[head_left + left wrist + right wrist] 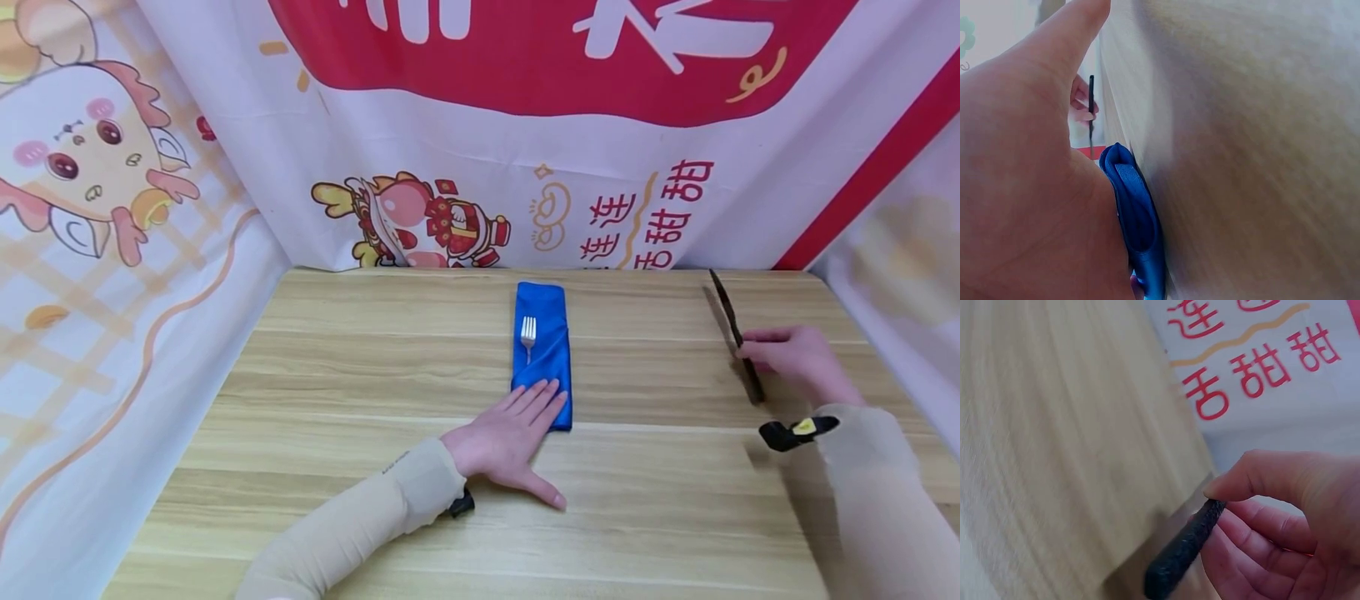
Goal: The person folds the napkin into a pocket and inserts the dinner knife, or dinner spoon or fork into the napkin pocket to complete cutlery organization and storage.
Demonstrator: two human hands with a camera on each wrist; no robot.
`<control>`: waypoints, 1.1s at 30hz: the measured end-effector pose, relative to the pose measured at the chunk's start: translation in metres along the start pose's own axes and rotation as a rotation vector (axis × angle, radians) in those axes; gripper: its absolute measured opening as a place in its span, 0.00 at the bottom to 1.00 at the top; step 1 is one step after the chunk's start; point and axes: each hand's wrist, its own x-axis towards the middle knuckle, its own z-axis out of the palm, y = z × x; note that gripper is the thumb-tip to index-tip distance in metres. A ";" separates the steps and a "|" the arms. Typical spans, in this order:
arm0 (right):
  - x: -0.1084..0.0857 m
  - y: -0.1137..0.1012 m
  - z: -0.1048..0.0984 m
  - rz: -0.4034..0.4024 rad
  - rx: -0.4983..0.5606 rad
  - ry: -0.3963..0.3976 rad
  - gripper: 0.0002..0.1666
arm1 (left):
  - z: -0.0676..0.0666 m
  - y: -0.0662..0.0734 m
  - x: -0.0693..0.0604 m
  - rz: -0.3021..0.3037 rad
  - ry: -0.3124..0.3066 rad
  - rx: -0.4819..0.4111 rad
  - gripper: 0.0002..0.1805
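A folded blue satin napkin (542,325) lies lengthwise on the wooden table, with the tines and neck of a silver fork (528,332) showing above a diagonal fold. The fork's handle is hidden in the cloth. My left hand (513,437) rests flat, its straight fingertips on the napkin's near end and the thumb spread on the wood. In the left wrist view the layered open end of the napkin (1132,206) shows beside the palm. At the right, my right hand (798,358) pinches a dark knife (733,321) between thumb and fingers; its textured black handle (1182,550) shows in the right wrist view.
The wooden table (337,358) ends at a printed cloth backdrop (480,142) with red lettering and cartoon figures. A second printed cloth (112,333) hangs along the left side. The knife casts a shadow on the wood.
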 end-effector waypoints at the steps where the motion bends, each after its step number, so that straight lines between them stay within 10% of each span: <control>1: 0.000 -0.002 0.000 -0.005 0.039 -0.006 0.39 | 0.000 -0.001 0.000 0.000 -0.002 0.000 0.73; 11: -0.004 -0.022 0.002 -0.011 0.344 -0.085 0.10 | -0.002 0.001 -0.001 0.001 0.003 0.002 0.72; 20: -0.014 -0.049 0.010 -0.045 0.366 -0.109 0.25 | -0.004 0.001 -0.002 0.011 0.025 -0.046 0.71; 27: -0.023 -0.078 0.020 -0.093 0.421 -0.073 0.19 | -0.011 -0.007 0.003 0.019 0.142 -0.246 0.62; 33: -0.029 -0.104 0.032 -0.123 0.270 -0.037 0.25 | -0.024 -0.016 0.007 -0.013 0.298 -0.538 0.51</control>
